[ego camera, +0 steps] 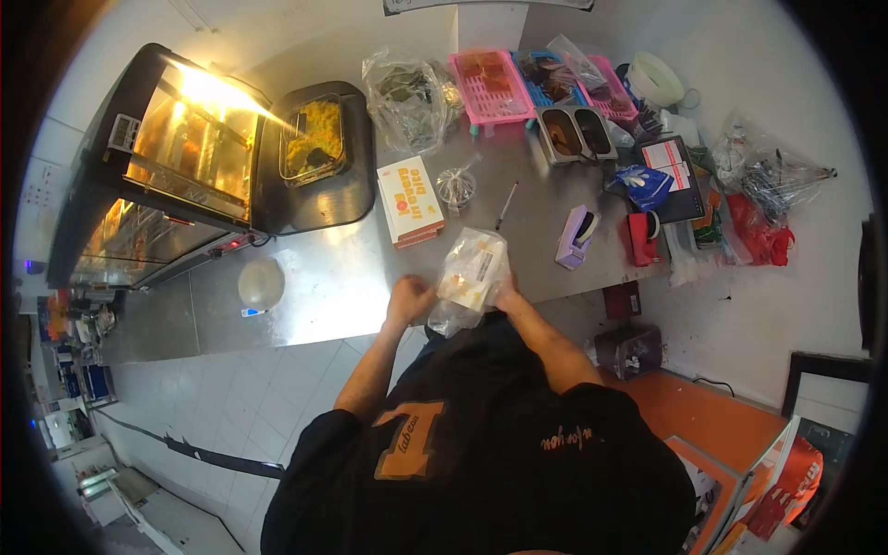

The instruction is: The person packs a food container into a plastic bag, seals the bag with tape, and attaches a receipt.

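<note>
A clear plastic bag point(454, 321) with a white printed box point(474, 267) inside lies tilted at the front edge of the steel counter, close to my body. My right hand point(510, 297) grips the bag and box along their right side, its fingertips partly hidden. On the other side, my left hand point(411, 300) is curled right beside the bag's left edge; whether its fingers pinch the plastic is not clear. Beyond the bag stands another white printed carton point(411, 200). A pen point(508, 205) lies just past the bag's far end.
To the left are a lit food warmer point(187, 152), a glass dish of yellow food point(313, 139) and a round pale object point(261, 284). A purple tape dispenser point(577, 237) and red dispenser point(642, 239) sit right. Pink baskets point(491, 104) and steel containers point(576, 159) stand behind.
</note>
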Tool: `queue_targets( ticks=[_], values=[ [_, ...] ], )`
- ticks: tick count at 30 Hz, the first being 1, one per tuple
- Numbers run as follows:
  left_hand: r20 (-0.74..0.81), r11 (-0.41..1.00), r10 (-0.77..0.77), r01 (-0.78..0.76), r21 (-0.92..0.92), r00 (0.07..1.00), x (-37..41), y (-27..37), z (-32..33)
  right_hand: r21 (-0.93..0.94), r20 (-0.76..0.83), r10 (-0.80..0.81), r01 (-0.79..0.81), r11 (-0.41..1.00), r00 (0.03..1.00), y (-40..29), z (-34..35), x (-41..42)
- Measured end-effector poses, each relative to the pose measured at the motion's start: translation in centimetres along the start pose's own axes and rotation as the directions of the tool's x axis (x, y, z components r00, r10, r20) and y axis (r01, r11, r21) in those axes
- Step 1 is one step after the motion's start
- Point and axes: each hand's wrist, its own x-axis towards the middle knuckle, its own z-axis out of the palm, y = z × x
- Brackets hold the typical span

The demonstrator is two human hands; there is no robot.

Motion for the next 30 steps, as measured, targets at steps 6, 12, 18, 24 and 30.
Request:
queue_targets(
  ticks=[6,12,18,24,30],
  values=[
    [0.155,0.47,-0.302,0.288,-0.834,0.941,7.9,1.6,2.9,-0.251,0.189,-0.089,0.136,0.958,0.978,0.8,-0.3,1.3],
    [0.581,0.167,-0.098,0.589,-0.791,0.808,8.5,6.0,3.2,-0.131,0.35,0.055,-0.009,0.991,0.935,-1.2,0.5,-3.1],
    [0.426,0.116,0.071,0.416,-0.902,0.902,6.8,3.5,6.0,-0.223,0.044,-0.097,0.104,0.969,0.994,-1.7,0.7,-0.5],
    [-0.23,0.277,-0.438,-0.113,-0.954,0.869,3.0,4.0,6.0,-0.458,0.009,-0.389,0.35,0.818,0.921,-3.1,1.1,-2.0],
    [-0.104,0.796,0.479,-0.381,0.47,0.872,3.2,19.0,-6.9,-0.889,0.43,-0.396,0.303,-0.344,0.811,-4.8,2.5,-16.6]
  ],
)
